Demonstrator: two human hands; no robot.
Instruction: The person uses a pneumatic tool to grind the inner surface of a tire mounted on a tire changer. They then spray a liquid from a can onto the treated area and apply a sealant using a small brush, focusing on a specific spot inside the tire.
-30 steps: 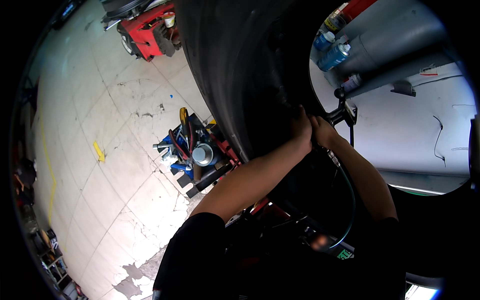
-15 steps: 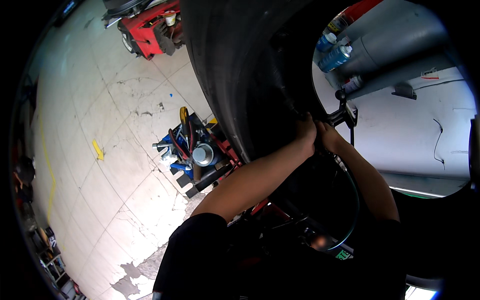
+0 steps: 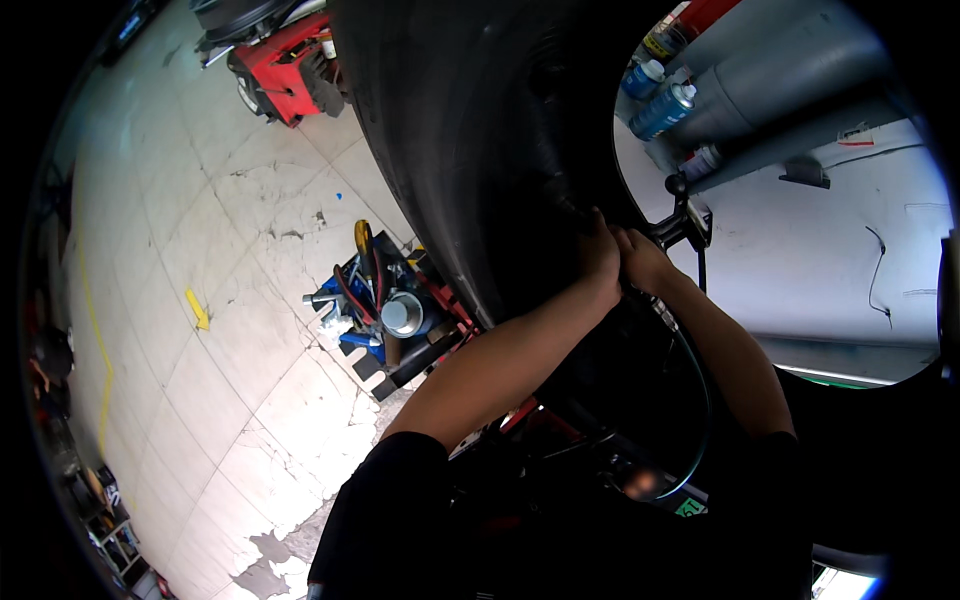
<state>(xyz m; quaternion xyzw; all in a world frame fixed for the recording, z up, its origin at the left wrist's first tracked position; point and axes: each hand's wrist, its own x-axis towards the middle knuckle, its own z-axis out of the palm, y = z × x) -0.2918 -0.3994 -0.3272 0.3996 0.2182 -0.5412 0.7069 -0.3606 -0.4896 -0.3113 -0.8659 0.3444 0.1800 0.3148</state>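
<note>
Both my hands are close together inside the opening of a big black tire [image 3: 420, 130]. My right hand [image 3: 646, 264] is closed around a dark tool, mostly hidden by the fingers and shadow. From below that hand a metal hose fitting [image 3: 664, 314] sticks out, and a thin, clear bluish hose [image 3: 706, 400] curves down from it. Pressed against it on the left, my left hand [image 3: 602, 258] has its fingers curled toward the tire's dark inner wall. What the left hand grips is hidden. A black bracket with a ball knob [image 3: 682, 222] stands just right of my hands.
Left of the tire, a tool tray [image 3: 385, 385] holds pliers [image 3: 364, 245], a grey-lidded can [image 3: 402, 314] and other tools. Spray cans [image 3: 664, 112] stand at the upper right beside a grey cylinder [image 3: 780, 80]. A red machine [image 3: 285, 75] sits on the tiled floor [image 3: 270, 390] at the far left.
My hands have shifted slightly left and up in the picture, still close together. The tire and spray cans also appear a little further left.
</note>
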